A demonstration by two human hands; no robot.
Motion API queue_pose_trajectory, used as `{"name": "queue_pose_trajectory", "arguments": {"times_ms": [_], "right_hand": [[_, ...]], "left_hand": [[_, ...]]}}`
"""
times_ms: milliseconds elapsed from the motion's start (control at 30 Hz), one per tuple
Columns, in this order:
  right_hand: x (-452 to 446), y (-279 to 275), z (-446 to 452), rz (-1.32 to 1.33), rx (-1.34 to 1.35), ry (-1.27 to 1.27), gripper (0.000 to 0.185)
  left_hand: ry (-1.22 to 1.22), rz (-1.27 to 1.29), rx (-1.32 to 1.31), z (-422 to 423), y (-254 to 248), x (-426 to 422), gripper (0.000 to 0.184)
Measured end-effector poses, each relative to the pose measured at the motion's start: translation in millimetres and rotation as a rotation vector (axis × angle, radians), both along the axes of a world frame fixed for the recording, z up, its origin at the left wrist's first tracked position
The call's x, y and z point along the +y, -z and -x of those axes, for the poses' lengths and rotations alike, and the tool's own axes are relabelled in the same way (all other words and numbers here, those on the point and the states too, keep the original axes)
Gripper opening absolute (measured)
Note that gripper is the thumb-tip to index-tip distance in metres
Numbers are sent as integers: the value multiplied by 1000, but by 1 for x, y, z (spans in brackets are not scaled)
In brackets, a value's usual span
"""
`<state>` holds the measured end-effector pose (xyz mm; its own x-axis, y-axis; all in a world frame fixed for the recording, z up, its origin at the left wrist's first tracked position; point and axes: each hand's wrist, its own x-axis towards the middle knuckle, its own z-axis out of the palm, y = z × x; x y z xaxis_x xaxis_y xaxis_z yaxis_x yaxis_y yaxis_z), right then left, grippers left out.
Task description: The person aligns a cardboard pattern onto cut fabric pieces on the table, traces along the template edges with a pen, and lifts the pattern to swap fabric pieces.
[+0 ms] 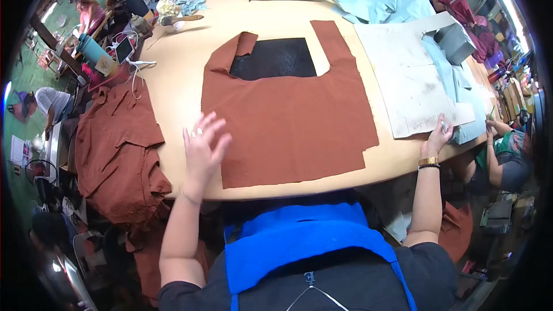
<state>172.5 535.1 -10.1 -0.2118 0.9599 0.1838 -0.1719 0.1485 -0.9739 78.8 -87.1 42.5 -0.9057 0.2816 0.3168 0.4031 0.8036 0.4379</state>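
A rust-brown cut fabric piece lies spread on the table, with two strap-like parts at its far side; the left one is folded over. Between those straps sits a black, slightly shiny sheet. My left hand is raised by the fabric's near left edge, fingers spread and holding nothing. At the near edge of a white pattern board, my right hand has its fingers curled together around something small and pale that I cannot make out. Light-blue fabric lies beside that hand.
A heap of brown fabric hangs over the table's left edge. Beyond it are a brush, a phone with a white cable and a teal bottle. A grey block weighs on the board. Co-workers sit across and at the right.
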Motion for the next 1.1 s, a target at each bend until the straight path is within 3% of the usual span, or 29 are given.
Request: {"name": "queue_pose_trajectory", "arguments": {"times_ms": [33,67,133,200,300,400,500,600,700,800,900,967,1100], "right_hand": [[7,1,0,-69,55,19,68],[15,2,-4,-10,143,-132,70],[-31,-37,-6,251,84,-71,64],[-21,-26,-7,354,135,-57,67],[-11,-22,-11,318,249,-31,57],[-19,-36,-6,291,204,-48,50],[-19,-45,4,352,-106,-97,38],[-26,-52,14,147,-24,-257,38],[-31,-73,26,-1,142,-242,43],[-37,-113,22,-111,208,-260,47],[-35,-158,8,-4,270,-395,50],[-79,-206,4,-235,183,-328,48],[-113,-258,1,-70,263,-496,45]], "left_hand": [[-35,-88,-28,28,4,-2,37],[-68,-178,-51,62,11,-7,37],[-156,-500,-188,125,23,-10,42],[-185,-473,-140,203,61,-23,49],[-353,-421,-138,284,105,-18,55],[-570,-31,-211,255,51,18,58],[-465,93,-430,240,20,30,57],[-471,-335,-309,262,63,20,63],[-416,-765,134,263,99,18,70],[-367,-440,385,209,80,20,74],[-123,-174,120,114,38,22,74],[-9,74,-26,51,16,22,74],[72,335,-251,-20,17,14,75]]}}
